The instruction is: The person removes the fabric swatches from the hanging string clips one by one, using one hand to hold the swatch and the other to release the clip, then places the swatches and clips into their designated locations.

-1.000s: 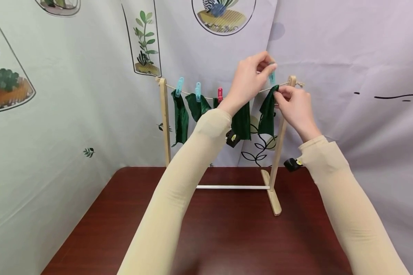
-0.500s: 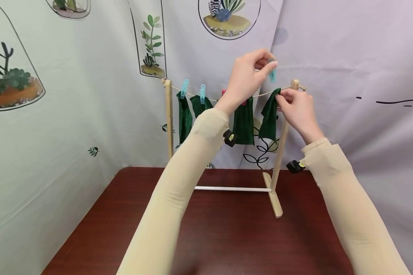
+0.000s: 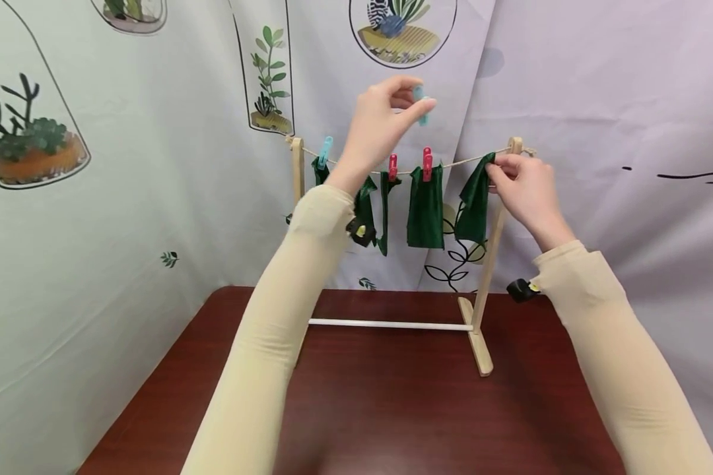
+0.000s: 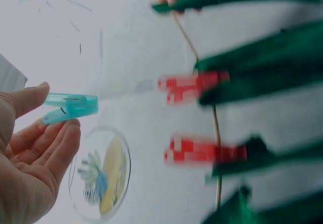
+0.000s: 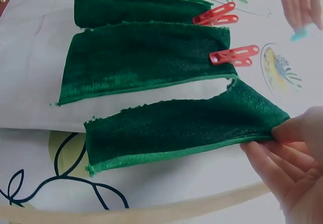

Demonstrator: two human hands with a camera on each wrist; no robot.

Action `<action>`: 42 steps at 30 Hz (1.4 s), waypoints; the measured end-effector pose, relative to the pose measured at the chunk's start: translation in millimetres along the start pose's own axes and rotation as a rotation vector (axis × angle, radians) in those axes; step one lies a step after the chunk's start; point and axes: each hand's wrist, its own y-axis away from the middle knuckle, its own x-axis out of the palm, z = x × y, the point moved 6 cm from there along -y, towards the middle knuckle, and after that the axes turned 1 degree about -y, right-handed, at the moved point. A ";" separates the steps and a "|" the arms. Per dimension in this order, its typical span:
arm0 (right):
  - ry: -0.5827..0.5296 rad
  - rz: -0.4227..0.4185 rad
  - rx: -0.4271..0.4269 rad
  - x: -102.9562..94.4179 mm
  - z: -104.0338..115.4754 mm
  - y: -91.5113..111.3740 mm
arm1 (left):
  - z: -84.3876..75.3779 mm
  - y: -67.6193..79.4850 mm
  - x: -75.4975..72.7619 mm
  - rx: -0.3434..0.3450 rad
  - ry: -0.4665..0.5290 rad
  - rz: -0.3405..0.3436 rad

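Between thumb and fingers my left hand (image 3: 380,122) pinches a light-blue clothespin (image 4: 73,106), held in the air above the string (image 3: 466,160). My right hand (image 3: 525,188) pinches the top corner of a green cloth (image 5: 186,120) at the right end of the string; its lower part hangs down. Beside it another green cloth (image 3: 426,211) hangs from a red clothespin (image 5: 234,55). A second red clothespin (image 3: 393,167) holds a narrow green cloth (image 3: 384,218). At the left end a blue clothespin (image 3: 325,152) grips one more, partly hidden by my left arm.
The string runs between two wooden posts, the right post (image 3: 492,264) standing on a wooden foot (image 3: 478,343). Low down, a white rod (image 3: 386,324) joins them. A dark red table (image 3: 380,402) carries the rack, with a plant-printed curtain (image 3: 600,79) behind.
My left hand has moved left with the blue clothespin, away from the right-hand cloth, uncovering the red clothespins. My right hand keeps its pinch on the cloth. The head view has shifted slightly.
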 end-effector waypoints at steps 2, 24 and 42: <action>-0.011 -0.006 -0.003 -4.3 -1.6 1.9 | 7.6 3.5 -15.3 -0.007 -0.020 -0.039; -0.117 -0.145 0.106 -96.4 -32.8 19.2 | 85.4 74.2 -205.8 -0.230 -0.052 -0.399; 0.163 -0.071 0.228 -89.3 -98.8 68.8 | 166.6 168.6 -214.2 -0.374 -0.287 -0.308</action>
